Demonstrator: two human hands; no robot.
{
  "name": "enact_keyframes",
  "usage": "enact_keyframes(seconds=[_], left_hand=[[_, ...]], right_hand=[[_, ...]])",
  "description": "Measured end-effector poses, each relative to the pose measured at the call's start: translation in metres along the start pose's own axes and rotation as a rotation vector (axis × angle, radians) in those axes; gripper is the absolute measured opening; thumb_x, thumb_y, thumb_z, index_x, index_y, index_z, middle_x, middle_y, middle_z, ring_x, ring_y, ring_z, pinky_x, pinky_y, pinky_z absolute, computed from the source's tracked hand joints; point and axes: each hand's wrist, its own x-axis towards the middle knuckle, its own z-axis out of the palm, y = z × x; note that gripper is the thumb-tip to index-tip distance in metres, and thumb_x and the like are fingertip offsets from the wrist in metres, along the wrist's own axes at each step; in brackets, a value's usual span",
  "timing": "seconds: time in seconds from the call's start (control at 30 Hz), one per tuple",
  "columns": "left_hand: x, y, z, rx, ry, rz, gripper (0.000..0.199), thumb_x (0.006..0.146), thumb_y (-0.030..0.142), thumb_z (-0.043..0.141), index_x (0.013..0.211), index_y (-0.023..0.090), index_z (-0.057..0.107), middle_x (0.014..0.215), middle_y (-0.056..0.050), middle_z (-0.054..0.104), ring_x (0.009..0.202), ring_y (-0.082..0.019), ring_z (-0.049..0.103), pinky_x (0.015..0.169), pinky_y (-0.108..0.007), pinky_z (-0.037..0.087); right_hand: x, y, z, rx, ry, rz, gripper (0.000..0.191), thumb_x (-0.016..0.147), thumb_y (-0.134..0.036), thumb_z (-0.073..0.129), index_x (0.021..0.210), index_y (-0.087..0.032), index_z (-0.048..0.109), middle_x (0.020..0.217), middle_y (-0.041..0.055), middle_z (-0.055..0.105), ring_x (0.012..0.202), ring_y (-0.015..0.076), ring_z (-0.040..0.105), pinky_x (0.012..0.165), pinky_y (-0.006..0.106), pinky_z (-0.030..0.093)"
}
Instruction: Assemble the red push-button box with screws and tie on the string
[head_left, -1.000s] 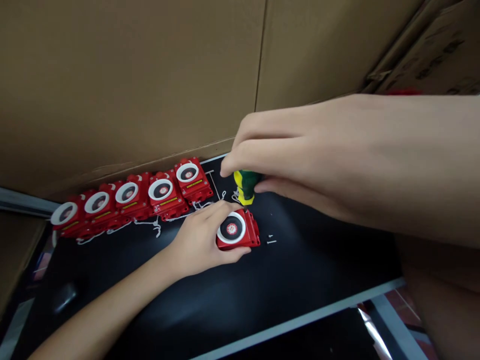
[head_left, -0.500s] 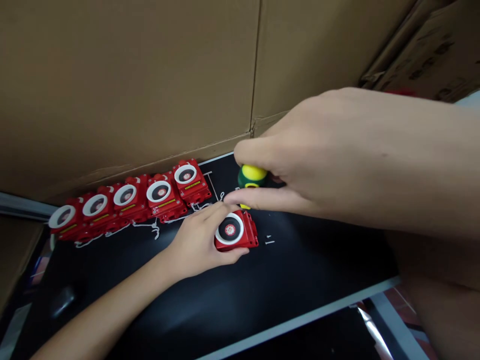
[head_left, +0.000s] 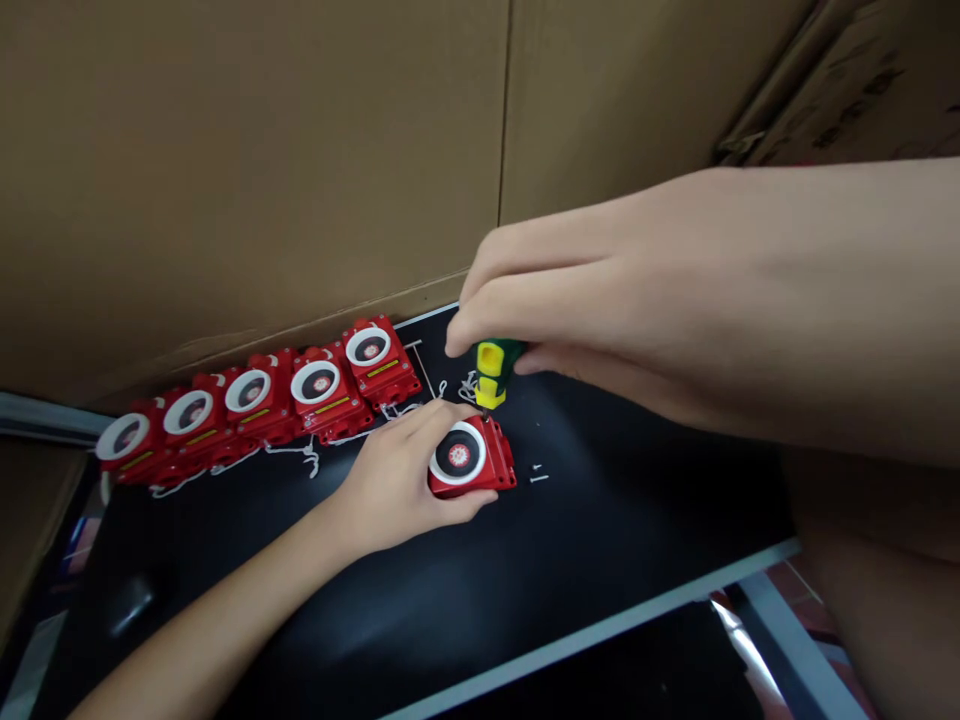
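My left hand (head_left: 401, 475) is closed around a red alarm box (head_left: 491, 465) with a round white-rimmed front, pressing it to the black tabletop. Above the box's far right corner, my right hand (head_left: 555, 300) grips a screwdriver (head_left: 493, 375) with a green and yellow handle. The screwdriver stands nearly upright, its tip down at that corner, where a screw is too small to make out. Two small screws (head_left: 538, 477) lie just right of the box.
Several similar red boxes (head_left: 322, 390) stand in a row at the back left, with white cords (head_left: 311, 460) along them. A thin metal rod (head_left: 425, 368) lies beside the row. Cardboard (head_left: 262, 150) walls the far side. The table has a grey edge (head_left: 600, 625).
My right hand has shifted its fingers and turned on the screwdriver, so more of the handle's lower part shows. My left hand and the box stay put.
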Motion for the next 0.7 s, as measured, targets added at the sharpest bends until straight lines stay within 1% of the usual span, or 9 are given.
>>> enact_keyframes(seconds=[0.1,0.23,0.37,0.43,0.5,0.57,0.6,0.67,0.7], left_hand=[[0.000,-0.001,0.000,-0.001,-0.005,0.002,0.065,0.090,0.045,0.095,0.141,0.019,0.064,0.128,-0.010,0.080,0.112,-0.029,0.083,0.103,-0.039,0.068],[0.000,-0.002,0.001,-0.006,0.011,0.024,0.065,0.092,0.045,0.093,0.144,0.020,0.064,0.132,-0.011,0.081,0.115,-0.029,0.084,0.103,-0.037,0.068],[0.000,-0.002,0.001,0.009,0.004,0.012,0.063,0.092,0.045,0.091,0.143,0.018,0.065,0.138,-0.014,0.081,0.122,-0.033,0.083,0.105,-0.041,0.069],[-0.001,-0.003,0.001,0.014,-0.008,-0.005,0.061,0.092,0.046,0.090,0.141,0.019,0.066,0.136,-0.014,0.083,0.122,-0.034,0.083,0.104,-0.042,0.069],[-0.002,-0.003,0.001,0.029,-0.011,-0.011,0.063,0.092,0.048,0.090,0.142,0.019,0.066,0.135,-0.014,0.083,0.124,-0.035,0.083,0.106,-0.044,0.069],[-0.002,-0.003,0.001,0.043,-0.004,-0.012,0.061,0.092,0.049,0.090,0.139,0.019,0.066,0.132,-0.014,0.083,0.121,-0.035,0.083,0.104,-0.045,0.070],[-0.002,-0.003,0.001,0.045,0.001,-0.014,0.059,0.092,0.049,0.091,0.137,0.019,0.067,0.129,-0.013,0.084,0.117,-0.034,0.084,0.101,-0.044,0.070],[-0.001,-0.002,0.001,0.036,0.008,-0.014,0.056,0.091,0.048,0.091,0.133,0.020,0.068,0.122,-0.010,0.084,0.109,-0.032,0.085,0.097,-0.041,0.071],[0.000,-0.001,0.001,0.031,0.008,-0.011,0.056,0.091,0.048,0.092,0.133,0.021,0.067,0.121,-0.009,0.083,0.108,-0.031,0.085,0.097,-0.040,0.071]], right_hand=[[0.002,0.001,0.001,-0.053,-0.041,-0.112,0.063,0.118,-0.056,0.020,0.126,-0.029,0.076,0.117,-0.0028,0.076,0.094,0.0173,0.067,0.081,0.041,0.045],[0.002,0.005,0.007,-0.190,-0.042,-0.116,0.061,0.120,-0.060,0.024,0.123,-0.025,0.073,0.103,0.0011,0.073,0.090,0.0193,0.065,0.081,0.042,0.045],[0.004,-0.001,0.014,-0.281,0.010,-0.085,0.059,0.119,-0.066,0.032,0.106,-0.024,0.071,0.086,0.0008,0.067,0.086,0.0209,0.065,0.082,0.041,0.046],[0.007,-0.007,0.016,-0.331,0.020,-0.040,0.059,0.117,-0.069,0.036,0.096,-0.025,0.069,0.077,0.0000,0.062,0.079,0.0209,0.062,0.080,0.041,0.044],[0.009,-0.010,0.017,-0.352,0.005,-0.019,0.062,0.116,-0.074,0.037,0.093,-0.025,0.068,0.074,0.0000,0.060,0.072,0.0201,0.058,0.076,0.041,0.042],[0.008,-0.010,0.015,-0.307,-0.008,-0.044,0.059,0.116,-0.073,0.037,0.098,-0.026,0.067,0.082,0.0009,0.064,0.068,0.0196,0.053,0.070,0.039,0.039],[0.007,-0.008,0.013,-0.259,-0.007,-0.073,0.053,0.118,-0.069,0.039,0.103,-0.026,0.067,0.089,0.0016,0.067,0.069,0.0198,0.053,0.069,0.038,0.039],[0.005,-0.004,0.008,-0.126,-0.013,-0.154,0.035,0.121,-0.051,0.043,0.114,-0.026,0.067,0.107,0.0026,0.070,0.078,0.0205,0.057,0.072,0.039,0.043],[0.004,-0.002,0.005,-0.056,-0.056,-0.192,0.029,0.121,-0.041,0.042,0.120,-0.026,0.066,0.117,0.0032,0.069,0.085,0.0209,0.060,0.077,0.039,0.046]])
